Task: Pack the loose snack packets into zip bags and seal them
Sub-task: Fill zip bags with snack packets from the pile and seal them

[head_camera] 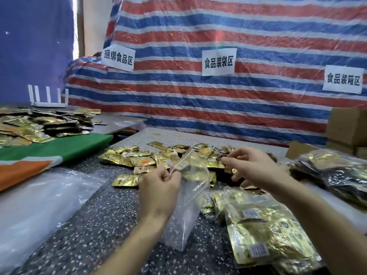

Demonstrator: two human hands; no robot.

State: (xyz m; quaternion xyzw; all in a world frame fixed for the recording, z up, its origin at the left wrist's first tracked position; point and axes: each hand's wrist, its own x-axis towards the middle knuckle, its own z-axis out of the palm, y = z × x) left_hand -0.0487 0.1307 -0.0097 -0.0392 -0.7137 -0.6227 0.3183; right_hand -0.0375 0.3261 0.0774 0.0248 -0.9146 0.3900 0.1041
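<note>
A clear empty zip bag (190,197) hangs above the speckled table (95,225), its mouth held up. My left hand (158,187) pinches the bag's top edge at the left. My right hand (250,165) is to the right of the bag mouth, fingers curled over the pile of loose gold snack packets (143,158); it seems to pinch a dark packet (222,158) at its fingertips. Filled zip bags of gold packets (266,239) lie at the lower right.
A stack of empty clear bags (39,205) lies at the left. More gold packets (35,126) are heaped on a green-and-orange cloth at far left. Packed bags (333,171) and cardboard boxes (347,128) stand at the right. A striped tarp with paper signs hangs behind.
</note>
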